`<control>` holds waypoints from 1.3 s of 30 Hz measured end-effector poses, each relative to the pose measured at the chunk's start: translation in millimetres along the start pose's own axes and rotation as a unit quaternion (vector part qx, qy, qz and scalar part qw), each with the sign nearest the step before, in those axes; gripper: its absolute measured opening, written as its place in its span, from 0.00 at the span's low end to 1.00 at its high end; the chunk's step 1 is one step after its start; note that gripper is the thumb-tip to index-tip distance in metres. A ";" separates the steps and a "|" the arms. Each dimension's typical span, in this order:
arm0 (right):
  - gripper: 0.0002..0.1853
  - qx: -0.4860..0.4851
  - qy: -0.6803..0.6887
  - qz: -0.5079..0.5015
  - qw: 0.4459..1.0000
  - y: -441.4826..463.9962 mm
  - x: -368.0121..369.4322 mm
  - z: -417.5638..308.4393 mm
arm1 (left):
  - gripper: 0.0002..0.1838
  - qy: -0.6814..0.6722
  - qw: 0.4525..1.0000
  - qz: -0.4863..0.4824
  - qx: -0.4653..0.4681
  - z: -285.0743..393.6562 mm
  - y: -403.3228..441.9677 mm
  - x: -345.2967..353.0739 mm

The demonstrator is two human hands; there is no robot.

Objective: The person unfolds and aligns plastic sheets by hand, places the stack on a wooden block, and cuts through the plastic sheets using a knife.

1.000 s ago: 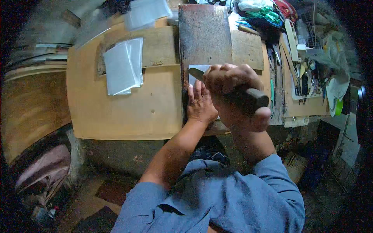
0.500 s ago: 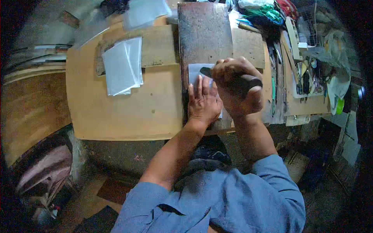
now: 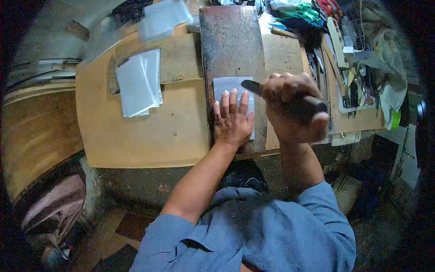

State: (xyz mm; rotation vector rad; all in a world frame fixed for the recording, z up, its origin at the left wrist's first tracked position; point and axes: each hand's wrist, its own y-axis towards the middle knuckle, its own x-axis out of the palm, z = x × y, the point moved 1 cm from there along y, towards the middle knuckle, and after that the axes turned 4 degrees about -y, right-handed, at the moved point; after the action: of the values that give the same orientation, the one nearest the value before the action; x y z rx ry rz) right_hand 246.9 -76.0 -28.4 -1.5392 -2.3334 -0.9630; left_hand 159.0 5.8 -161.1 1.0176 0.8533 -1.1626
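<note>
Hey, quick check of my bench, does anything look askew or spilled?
The stack of pale sheets left of the dark board looks askew: its layers are fanned, edges unaligned. The sheet under your left hand looks flat. No spill shows.

Pale tan is shown across the table [image 3: 136, 145], dark brown mottled with grey along the board [image 3: 231, 50]. Milky white is seen on the sheet [image 3: 224, 85], near-black on the knife [image 3: 252, 86], plain blue on the shirt [image 3: 276, 231], vivid green on the far-right bundle [image 3: 302, 13].
</note>
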 end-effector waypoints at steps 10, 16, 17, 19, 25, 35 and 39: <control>0.34 -0.015 -0.014 0.012 1.000 -0.1 -18.1 -0.5 | 0.33 -0.022 1.000 -0.008 -0.009 1.5 -1.4 -0.3; 0.35 0.005 -0.067 0.045 0.997 -5.9 -5.1 -6.2 | 0.33 -0.001 1.000 -0.002 -0.015 1.3 0.9 1.4; 0.35 0.013 -0.031 0.024 0.999 -5.0 -1.4 -5.7 | 0.33 0.014 1.000 -0.004 -0.011 0.5 -0.1 4.3; 0.35 0.032 -0.014 0.056 0.998 -5.0 11.1 7.6 | 0.30 -0.005 0.999 -0.028 -0.015 1.7 -0.8 1.3; 0.35 0.012 0.009 -0.004 1.000 6.7 33.2 9.6 | 0.26 -0.040 0.999 -0.028 -0.011 -1.5 0.2 1.7; 0.35 0.088 0.023 0.060 0.994 0.3 12.5 22.6 | 0.29 -0.043 0.999 -0.008 -0.010 -1.2 -1.1 -1.9; 0.32 0.078 0.072 0.044 0.993 8.8 -5.9 33.0 | 0.31 -0.013 0.999 -0.038 -0.015 0.3 1.7 0.2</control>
State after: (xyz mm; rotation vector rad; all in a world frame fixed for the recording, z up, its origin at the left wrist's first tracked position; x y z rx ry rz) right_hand 263.6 -58.2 -53.1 -1.4490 -2.1668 -0.8213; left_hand 160.7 5.6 -160.9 0.9503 0.8931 -1.2206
